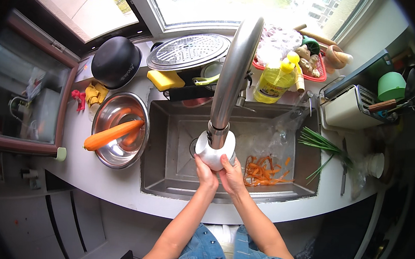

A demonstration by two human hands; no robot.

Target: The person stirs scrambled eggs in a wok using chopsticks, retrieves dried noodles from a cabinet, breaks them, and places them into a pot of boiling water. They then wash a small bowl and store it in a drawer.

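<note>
Both my hands hold a white rounded vessel (214, 159), seemingly a bowl or cup, under the faucet (230, 76) over the sink. My left hand (206, 175) cups its lower left side, and my right hand (232, 175) grips its right side with the thumb on top. The faucet head hides part of the vessel. Orange peelings (262, 172) lie in the steel sink (188, 183), right of my hands, near a clear plastic bag (280, 131). To the left, a peeled carrot (114, 135) rests across a steel bowl (141, 153) on the counter.
Behind the sink stand a black pot (114, 63), a yellow sponge (165, 80), a perforated steel steamer plate (191, 51), a yellow liquid bottle (273, 83) and a red basket (321, 71). At right are green onions (318, 140), a knife (343, 176) and a utensil holder (350, 108). An open window sash (69, 100) is left.
</note>
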